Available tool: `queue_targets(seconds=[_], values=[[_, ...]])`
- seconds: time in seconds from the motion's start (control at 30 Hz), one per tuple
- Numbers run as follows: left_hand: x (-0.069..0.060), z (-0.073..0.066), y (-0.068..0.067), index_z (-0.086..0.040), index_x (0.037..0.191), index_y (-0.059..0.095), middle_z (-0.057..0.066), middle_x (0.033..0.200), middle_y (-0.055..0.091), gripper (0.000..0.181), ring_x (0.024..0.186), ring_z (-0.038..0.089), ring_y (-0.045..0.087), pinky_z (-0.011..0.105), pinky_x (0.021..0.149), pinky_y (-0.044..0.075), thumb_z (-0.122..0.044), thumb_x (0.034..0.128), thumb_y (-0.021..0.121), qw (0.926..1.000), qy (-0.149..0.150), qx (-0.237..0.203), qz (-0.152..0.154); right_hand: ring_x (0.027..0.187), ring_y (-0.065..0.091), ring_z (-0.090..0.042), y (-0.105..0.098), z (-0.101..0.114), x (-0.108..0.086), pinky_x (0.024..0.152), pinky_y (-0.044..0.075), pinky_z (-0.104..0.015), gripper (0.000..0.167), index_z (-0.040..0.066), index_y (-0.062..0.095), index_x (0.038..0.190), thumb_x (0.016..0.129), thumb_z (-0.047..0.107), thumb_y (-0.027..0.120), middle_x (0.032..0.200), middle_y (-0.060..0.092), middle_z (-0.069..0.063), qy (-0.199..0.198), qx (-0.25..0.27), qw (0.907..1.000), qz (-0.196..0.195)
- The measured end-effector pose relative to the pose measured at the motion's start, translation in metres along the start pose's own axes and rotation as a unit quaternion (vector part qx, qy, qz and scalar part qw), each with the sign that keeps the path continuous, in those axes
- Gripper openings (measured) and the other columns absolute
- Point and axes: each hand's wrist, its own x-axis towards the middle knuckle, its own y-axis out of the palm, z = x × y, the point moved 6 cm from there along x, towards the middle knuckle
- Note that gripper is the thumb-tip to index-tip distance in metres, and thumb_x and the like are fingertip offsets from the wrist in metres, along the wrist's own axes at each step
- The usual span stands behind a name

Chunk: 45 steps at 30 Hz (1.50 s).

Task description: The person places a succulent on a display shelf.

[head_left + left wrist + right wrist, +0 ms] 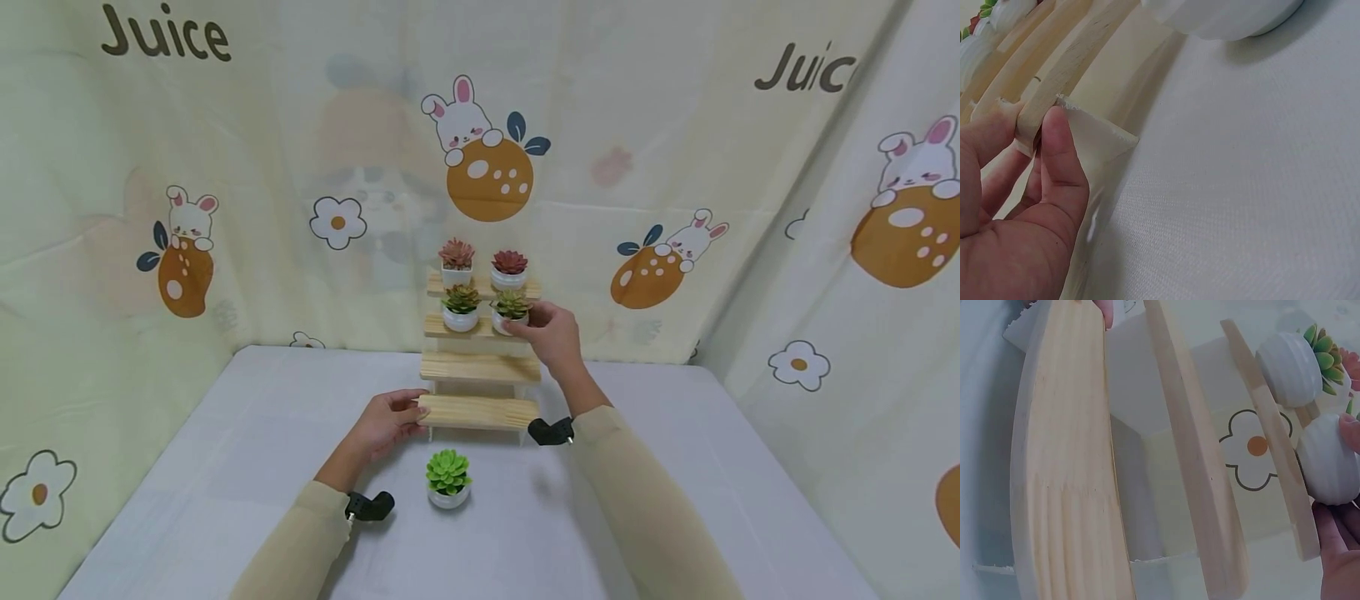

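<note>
A wooden tiered stand (pixel 480 411) with several step-like shelves stands on the table. My left hand (pixel 386 423) pinches the left end of its lowest board (pixel 1063 78) between thumb and fingers. On the second shelf from the top, my right hand (pixel 553 335) holds the white pot (pixel 1329 464) of a green succulent (pixel 512 303) from its right side. The pot appears to rest on that shelf. Left of it sits a darker green-brown succulent (pixel 461 307). Above are a pink succulent (pixel 457 257) and a dark red succulent (pixel 509 265), both in white pots.
A bright green succulent (pixel 447 477) in a white pot stands on the white tablecloth (pixel 225 492) in front of the stand. Behind hangs a cream curtain (pixel 285 150) with printed rabbits and flowers. Black wrist devices (pixel 551 431) sit at both cuffs.
</note>
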Motion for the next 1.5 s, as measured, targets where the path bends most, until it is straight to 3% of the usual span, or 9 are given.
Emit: queue_targets(seconds=[0.3,0.53,0.8,1.1,1.3,1.5], values=[[-0.001,-0.001,0.0,0.004,0.143,0.055,0.015,0.117,0.066,0.046,0.088,0.013,0.068,0.024,0.077,0.061,-0.003,0.0984,0.066,1.0,-0.002,0.007,-0.001,0.115,0.066,-0.027,0.001,-0.001,0.001,0.095,0.058,-0.044,0.053,0.006,0.07,0.127,0.083,0.031,0.087,0.124,0.071,-0.014,0.004,-0.006,0.9999,-0.011],[-0.002,-0.001,0.0,0.004,0.142,0.056,0.014,0.116,0.066,0.046,0.088,0.014,0.068,0.025,0.077,0.062,-0.003,0.098,0.066,1.0,-0.003,0.003,-0.006,0.113,0.065,-0.026,0.002,-0.001,-0.001,0.094,0.057,-0.043,0.054,0.007,0.071,0.128,0.084,0.034,0.086,0.124,0.072,-0.013,0.016,-0.02,0.9995,-0.021],[-0.001,0.001,-0.002,0.003,0.143,0.055,0.013,0.115,0.065,0.047,0.088,0.013,0.068,0.024,0.077,0.062,-0.004,0.0981,0.067,1.0,-0.005,0.003,-0.008,0.126,0.064,-0.026,0.004,-0.002,-0.013,0.106,0.055,-0.041,0.062,0.006,0.064,0.138,0.085,0.028,0.086,0.137,0.066,-0.015,0.004,0.032,0.9991,-0.029],[0.001,0.002,-0.002,0.004,0.143,0.055,0.012,0.113,0.065,0.048,0.087,0.013,0.068,0.023,0.075,0.061,-0.004,0.0978,0.068,1.0,-0.001,-0.001,-0.003,0.132,0.06,-0.03,0.005,-0.008,-0.052,0.11,0.052,-0.035,0.059,0.003,0.063,0.137,0.086,0.024,0.085,0.14,0.063,-0.017,-0.027,0.083,0.9939,-0.067],[0.003,0.003,-0.003,0.004,0.143,0.055,0.011,0.11,0.065,0.047,0.086,0.013,0.068,0.023,0.074,0.062,-0.002,0.0977,0.067,1.0,0.0,-0.006,-0.003,0.128,0.063,-0.03,0.013,-0.025,-0.086,0.099,0.055,-0.019,0.055,0.002,0.066,0.133,0.085,0.018,0.086,0.137,0.065,-0.018,-0.032,0.149,0.9861,-0.067],[0.002,0.004,-0.002,0.005,0.143,0.054,0.01,0.109,0.065,0.046,0.086,0.013,0.068,0.023,0.075,0.062,-0.001,0.0983,0.065,1.0,-0.001,-0.009,-0.002,0.115,0.07,-0.029,0.024,-0.041,-0.122,0.09,0.059,-0.019,0.047,-0.003,0.069,0.126,0.083,0.008,0.085,0.128,0.068,-0.024,-0.015,0.19,0.9795,-0.066]])
